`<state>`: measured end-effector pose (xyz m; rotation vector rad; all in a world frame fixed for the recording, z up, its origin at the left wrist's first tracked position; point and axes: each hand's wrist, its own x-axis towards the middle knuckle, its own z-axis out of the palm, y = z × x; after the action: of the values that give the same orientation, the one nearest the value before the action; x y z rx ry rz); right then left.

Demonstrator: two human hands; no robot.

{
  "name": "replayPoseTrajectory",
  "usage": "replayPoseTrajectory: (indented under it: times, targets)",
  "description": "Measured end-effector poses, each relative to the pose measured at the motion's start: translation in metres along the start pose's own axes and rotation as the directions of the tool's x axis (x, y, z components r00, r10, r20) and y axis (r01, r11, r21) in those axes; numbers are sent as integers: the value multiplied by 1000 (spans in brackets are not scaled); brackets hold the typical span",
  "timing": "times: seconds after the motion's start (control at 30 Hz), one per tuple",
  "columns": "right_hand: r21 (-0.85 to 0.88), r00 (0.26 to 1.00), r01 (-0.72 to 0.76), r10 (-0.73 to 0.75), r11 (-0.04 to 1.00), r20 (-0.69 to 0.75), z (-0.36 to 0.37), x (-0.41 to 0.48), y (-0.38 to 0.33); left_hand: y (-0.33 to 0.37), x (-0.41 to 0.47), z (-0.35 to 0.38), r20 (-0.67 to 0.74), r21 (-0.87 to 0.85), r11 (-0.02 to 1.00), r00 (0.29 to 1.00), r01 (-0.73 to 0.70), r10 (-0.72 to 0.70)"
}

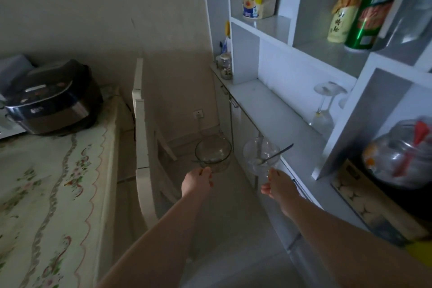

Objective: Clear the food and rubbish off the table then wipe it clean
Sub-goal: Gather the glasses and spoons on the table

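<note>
My left hand [197, 181] is closed on the near rim of a clear glass bowl [213, 153] with a spoon [203, 161] inside. My right hand [278, 186] pinches the near rim of a second glass bowl [260, 155], whose spoon handle [279, 153] projects to the right. Both bowls are held in the air above the floor, between the white chair [141, 147] and the white shelf unit [275, 110]. The table [53, 194], under a floral cloth, stands to my left, carrying a rice cooker [50, 98].

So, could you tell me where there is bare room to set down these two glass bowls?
The white counter is bare between the small jars and the upturned wine glasses. The floral tablecloth is free in front of the rice cooker. The counter's near end is crowded by a box and big jar.
</note>
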<state>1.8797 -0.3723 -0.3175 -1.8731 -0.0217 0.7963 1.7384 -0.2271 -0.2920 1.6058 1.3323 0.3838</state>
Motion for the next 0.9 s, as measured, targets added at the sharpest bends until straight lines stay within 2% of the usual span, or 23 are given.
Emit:
replayPoseTrajectory:
  times: [0.2,0.33,0.5,0.7,0.9]
  targets:
    - [-49,996,40,-36,998,86,-25,26,-32,34,23,25,1,54,996,998,-68,68]
    - [37,999,-8,9,999,-38,-27,52,-41,57,43,38,35,72,992,995,-99,97]
    - [32,996,-20,22,999,-82,-28,96,-59,89,87,62,104,113,981,984,-158,146]
    - [110,990,-23,38,994,-138,-13,155,-93,127,164,96,218,111,977,963,-184,157]
    - [163,961,-110,146,981,-233,8,203,-114,163,234,114,317,172,955,931,-244,181]
